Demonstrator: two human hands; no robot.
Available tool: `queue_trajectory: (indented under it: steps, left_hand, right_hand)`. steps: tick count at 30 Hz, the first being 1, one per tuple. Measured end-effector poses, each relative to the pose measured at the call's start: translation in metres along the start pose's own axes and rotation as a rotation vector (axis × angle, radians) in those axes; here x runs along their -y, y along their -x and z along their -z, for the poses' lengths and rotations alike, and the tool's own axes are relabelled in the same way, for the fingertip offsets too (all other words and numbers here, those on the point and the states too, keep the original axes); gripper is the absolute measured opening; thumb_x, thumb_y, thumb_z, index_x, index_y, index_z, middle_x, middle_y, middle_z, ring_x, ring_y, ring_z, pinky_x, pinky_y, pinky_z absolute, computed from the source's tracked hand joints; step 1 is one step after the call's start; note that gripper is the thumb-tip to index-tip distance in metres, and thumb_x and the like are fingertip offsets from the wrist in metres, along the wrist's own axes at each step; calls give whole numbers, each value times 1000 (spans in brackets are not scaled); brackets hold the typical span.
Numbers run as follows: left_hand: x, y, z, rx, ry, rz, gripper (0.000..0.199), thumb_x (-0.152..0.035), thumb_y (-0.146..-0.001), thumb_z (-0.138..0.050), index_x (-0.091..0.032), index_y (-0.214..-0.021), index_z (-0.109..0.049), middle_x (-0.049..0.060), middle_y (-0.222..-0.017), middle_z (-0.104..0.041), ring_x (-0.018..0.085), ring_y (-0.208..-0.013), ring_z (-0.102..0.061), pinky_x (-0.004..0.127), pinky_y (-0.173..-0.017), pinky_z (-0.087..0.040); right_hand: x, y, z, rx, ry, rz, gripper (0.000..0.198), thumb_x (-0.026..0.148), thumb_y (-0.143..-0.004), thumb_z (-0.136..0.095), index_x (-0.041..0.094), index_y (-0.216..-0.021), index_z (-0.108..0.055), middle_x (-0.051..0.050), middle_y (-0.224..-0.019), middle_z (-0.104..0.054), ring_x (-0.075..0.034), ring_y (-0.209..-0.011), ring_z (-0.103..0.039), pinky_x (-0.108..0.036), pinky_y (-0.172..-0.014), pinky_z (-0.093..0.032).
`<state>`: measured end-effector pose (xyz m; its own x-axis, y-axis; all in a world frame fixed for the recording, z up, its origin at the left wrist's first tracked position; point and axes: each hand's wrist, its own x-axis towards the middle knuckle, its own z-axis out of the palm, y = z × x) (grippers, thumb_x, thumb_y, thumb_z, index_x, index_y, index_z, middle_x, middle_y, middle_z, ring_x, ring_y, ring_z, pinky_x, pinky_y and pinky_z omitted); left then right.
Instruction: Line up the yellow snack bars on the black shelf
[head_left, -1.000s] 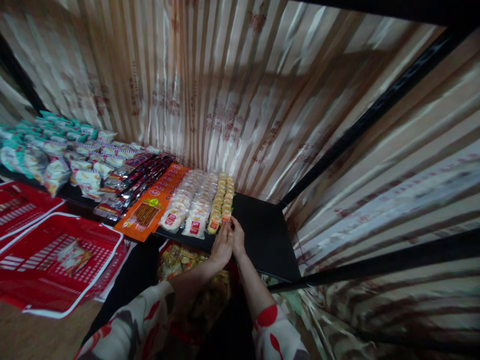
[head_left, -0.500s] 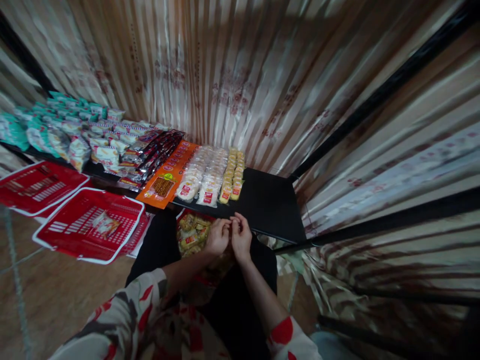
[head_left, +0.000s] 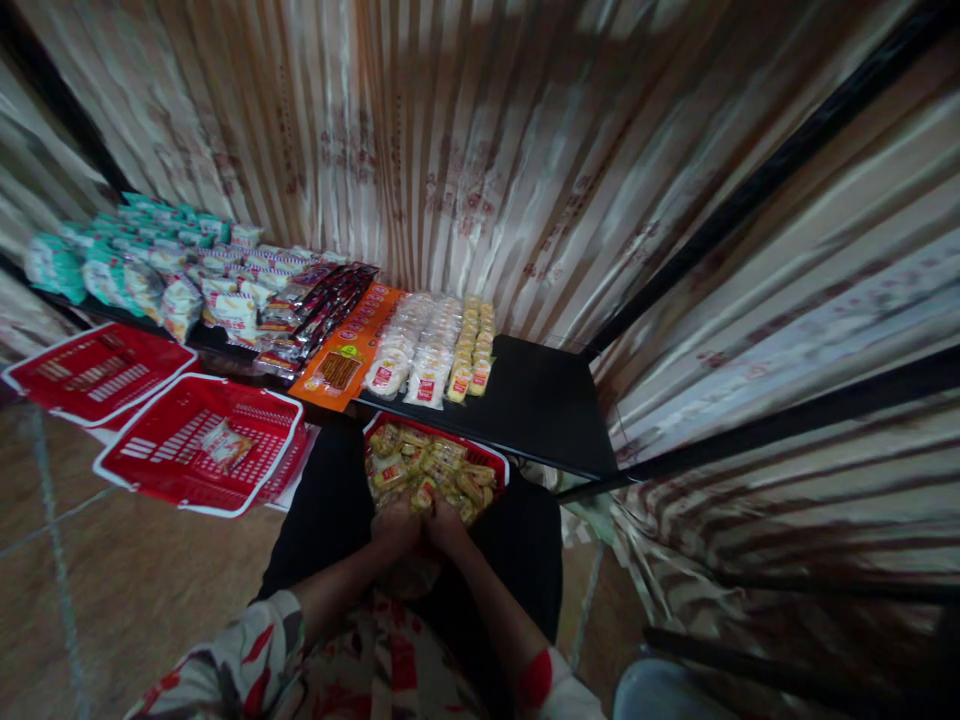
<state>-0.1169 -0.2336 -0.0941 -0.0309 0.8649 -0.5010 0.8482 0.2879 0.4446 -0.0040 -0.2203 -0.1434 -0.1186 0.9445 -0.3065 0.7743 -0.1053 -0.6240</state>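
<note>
My left hand [head_left: 397,524] and my right hand [head_left: 445,526] meet low over the near edge of a red basket [head_left: 504,472] on my lap. Both are closed on a small yellow snack packet [head_left: 424,493], pinched between them with its printed face up. Heaped behind it in the basket are several more yellow packets [head_left: 444,455]. Past the basket, on the black shelf [head_left: 547,400], stand rows of yellow packets [head_left: 472,350] and white round packets [head_left: 390,360]. My fingertips are partly hidden.
An orange pouch [head_left: 337,370], dark shiny packets [head_left: 315,310], white packets [head_left: 232,310] and green bags [head_left: 105,275] fill the shelf leftward. Two red baskets, one nearer [head_left: 172,440] and one farther [head_left: 90,370], stand at the left. Black bars [head_left: 795,420] and a curtain [head_left: 465,130] border the shelf.
My hands have moved down and left, from the shelf's front edge to the basket, and a yellow packet now shows between them. The camera view has shifted slightly.
</note>
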Motion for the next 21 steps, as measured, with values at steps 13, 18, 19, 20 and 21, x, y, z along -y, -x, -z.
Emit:
queue_trajectory:
  steps: [13, 18, 19, 20, 21]
  left_hand:
    - [4, -24, -9, -60, 21, -63, 39, -18, -80, -46, -17, -119, -53, 7, -126, -53, 16, -109, -55, 22, -94, -38]
    - [7, -26, -7, -82, 85, -136, 37, -13, -80, -44, -16, -115, -55, 7, -121, -55, 14, -109, -53, 22, -97, -36]
    - [7, -26, -5, -87, 98, -166, 36, -13, -80, -44, -16, -114, -56, 7, -119, -56, 14, -109, -53, 23, -97, -36]
    - [8, -27, -3, -86, 109, -208, 36, -12, -79, -45, -16, -113, -57, 8, -117, -56, 15, -109, -53, 23, -97, -36]
    - [8, -28, 1, -77, 116, -264, 36, -11, -77, -45, -16, -111, -58, 8, -115, -57, 15, -108, -53, 24, -97, -36]
  right_hand:
    - [-3, 3, 17, 97, -164, -4, 31, 13, -80, -38, 17, -96, -64, -4, -79, -69, -16, -74, -63, -25, -68, -47]
    - [7, 6, 39, 39, 23, 48, 35, 10, -73, -44, 14, -100, -66, -11, -97, -69, -22, -91, -62, -30, -83, -46]
    - [9, 7, 44, 11, 47, 69, 41, 9, -71, -46, 14, -108, -63, -12, -107, -66, -23, -100, -60, -31, -88, -44]
    - [11, 8, 49, -4, 57, 100, 49, 8, -70, -47, 14, -116, -59, -13, -117, -61, -24, -109, -56, -33, -93, -42]
    - [12, 9, 54, 0, 57, 139, 56, 8, -68, -48, 15, -123, -54, -13, -126, -56, -23, -117, -51, -33, -98, -38]
